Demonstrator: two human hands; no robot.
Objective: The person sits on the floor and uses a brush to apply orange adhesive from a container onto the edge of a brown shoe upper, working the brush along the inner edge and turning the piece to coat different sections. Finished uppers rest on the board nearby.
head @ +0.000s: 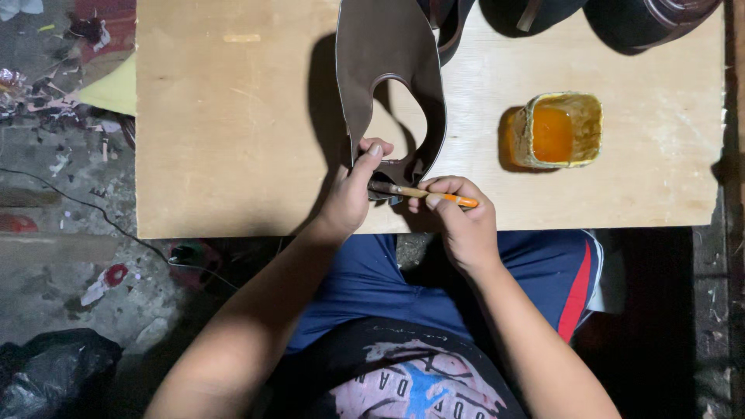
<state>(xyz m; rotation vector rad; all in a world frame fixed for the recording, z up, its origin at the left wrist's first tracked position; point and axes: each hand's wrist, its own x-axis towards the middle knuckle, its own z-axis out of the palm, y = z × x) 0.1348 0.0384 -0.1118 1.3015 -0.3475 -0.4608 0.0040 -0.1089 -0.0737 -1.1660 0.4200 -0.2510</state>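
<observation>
One brown leather piece (392, 70) lies near the front edge of the wooden table (225, 140), pinched by the left hand (353, 194). The right hand (462, 221) grips one brush (419, 192) on it. One square pot of orange glue (557, 130) stands toward the right edge. The floor (62, 194) is littered with scraps.

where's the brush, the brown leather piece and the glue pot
brush (415, 192), head view, on its wooden handle
brown leather piece (384, 54), head view, on its broad upper part
glue pot (590, 128), head view, on its right rim
</observation>
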